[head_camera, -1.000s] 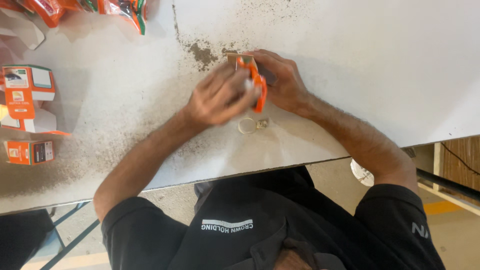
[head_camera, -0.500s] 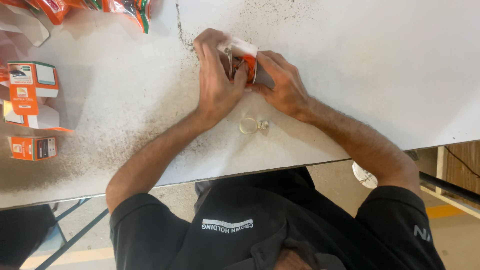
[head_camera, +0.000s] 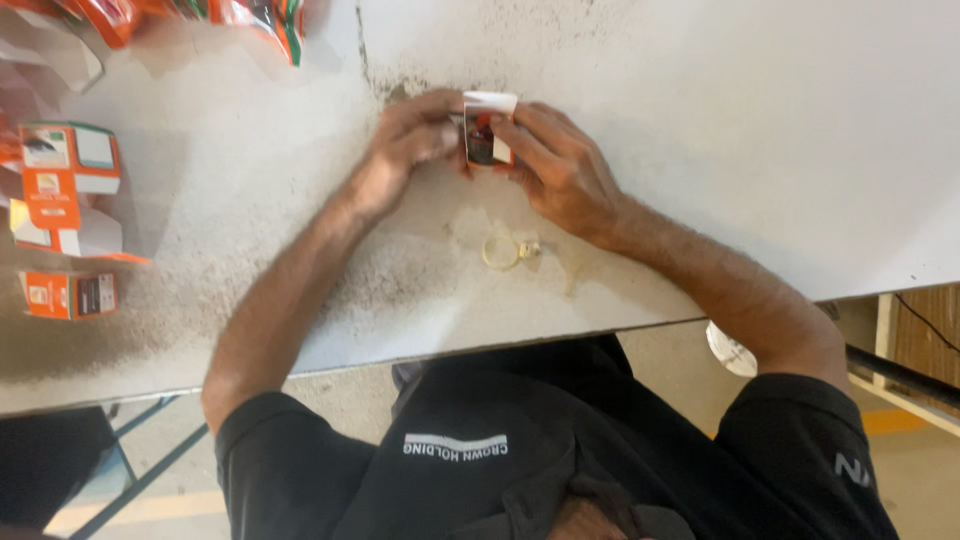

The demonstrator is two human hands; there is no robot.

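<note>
Both my hands hold a small orange-and-white carton (head_camera: 487, 135) upright on the white table (head_camera: 760, 130). My left hand (head_camera: 405, 145) grips its left side with the fingers curled on the edge. Over the carton's right side lie the fingers of my right hand (head_camera: 560, 170). A white flap stands open at the carton's far end. A small clear ring with a metal piece (head_camera: 505, 250) lies loose on the table, just nearer to me than the hands and touching neither.
Flat and folded orange cartons (head_camera: 60, 185) lie at the left, with one small closed box (head_camera: 70, 295) nearer the table's front edge (head_camera: 520, 340). Orange packets (head_camera: 250, 20) sit at the far left corner. A dark seam (head_camera: 365, 50) crosses the tabletop.
My hands have carried the carton farther from me across the table and turned it, so its white flap now shows. The ring has stayed where it was.
</note>
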